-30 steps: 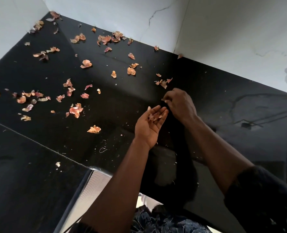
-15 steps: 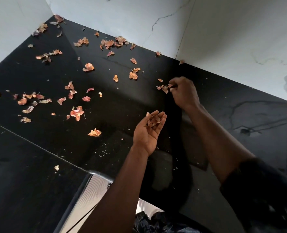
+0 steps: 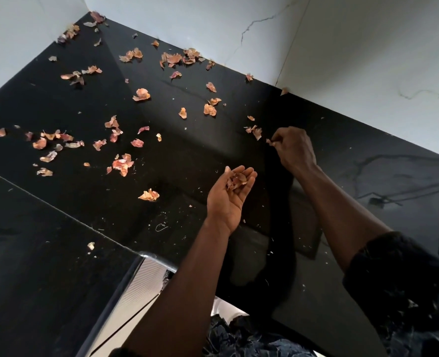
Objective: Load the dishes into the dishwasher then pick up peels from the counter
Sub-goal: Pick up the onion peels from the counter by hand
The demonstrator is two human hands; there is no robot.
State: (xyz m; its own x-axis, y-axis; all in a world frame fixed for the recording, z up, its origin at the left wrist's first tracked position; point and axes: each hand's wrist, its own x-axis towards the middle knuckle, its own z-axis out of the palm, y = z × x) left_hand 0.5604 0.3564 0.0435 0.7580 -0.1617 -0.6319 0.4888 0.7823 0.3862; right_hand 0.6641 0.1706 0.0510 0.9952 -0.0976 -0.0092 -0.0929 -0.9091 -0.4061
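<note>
Surface: black polished stone table [image 3: 187, 166], glossy enough to mirror the arms, dusted with pale crumbs, set into a corner of white marbled wall [image 3: 355, 47].
Change: a second ago the right hand [image 3: 295, 148] was over the left palm; since then it has reached out to the small cluster [image 3: 255, 131] and come up with one piece.
Right hand: fingers [image 3: 281, 139] pinched together on the pinched peel [image 3: 271, 142], held just off the table beside that cluster.
Left hand: left hand [image 3: 230, 199] palm up over the table, fingers loosely cupped and apart, not gripping, a bowl for the gathered peels [image 3: 236, 181].
Meaning: judged from this, the hand-to-palm cycle works one piece at a time; the right side looks nearly picked clean.
Remaining: scattered peels [image 3: 141, 94] lie across the middle, left and far corner of the table, well apart from both hands, so most of the collecting is not yet done.
Dishes: none in view.
Material: papery onion-like skins, orange to pink, thin, curled and ragged-edged, likely to crumble or slide on the slick stone.
Shapes: flakes irregular, from tiny chips to crumpled shells.
</note>
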